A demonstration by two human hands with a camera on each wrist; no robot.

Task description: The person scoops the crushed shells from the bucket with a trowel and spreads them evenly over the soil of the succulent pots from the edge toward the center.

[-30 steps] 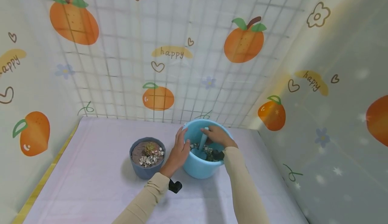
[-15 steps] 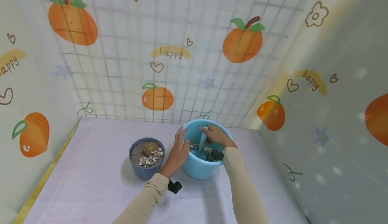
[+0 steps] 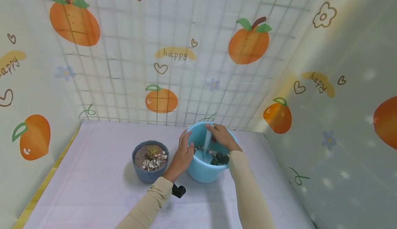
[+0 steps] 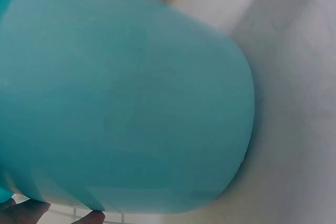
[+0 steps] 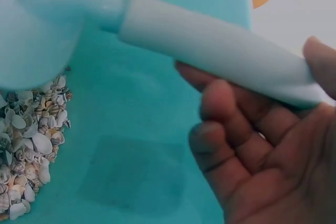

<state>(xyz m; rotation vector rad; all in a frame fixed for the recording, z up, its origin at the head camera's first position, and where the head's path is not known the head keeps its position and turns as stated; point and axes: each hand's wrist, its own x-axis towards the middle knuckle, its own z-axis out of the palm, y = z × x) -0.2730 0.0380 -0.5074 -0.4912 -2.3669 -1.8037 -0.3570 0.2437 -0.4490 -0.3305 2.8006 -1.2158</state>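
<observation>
Right hand (image 3: 222, 138) grips trowel (image 3: 206, 145) over shells (image 5: 29, 156) inside light-blue bucket (image 3: 203, 174), right of planter (image 3: 148, 176); left hand (image 3: 183, 155), fingers extended, braces bucket's left side; level blade should limit spillage.

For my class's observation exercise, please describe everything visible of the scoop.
The scoop looks plastic: a smooth, thick, pale handle joins a broad, rounded, light-blue blade at a narrower neck. The right hand holds it near the handle's end. It slants handle-up in the bucket, blade low over the shells; whether they touch is unclear.
</observation>
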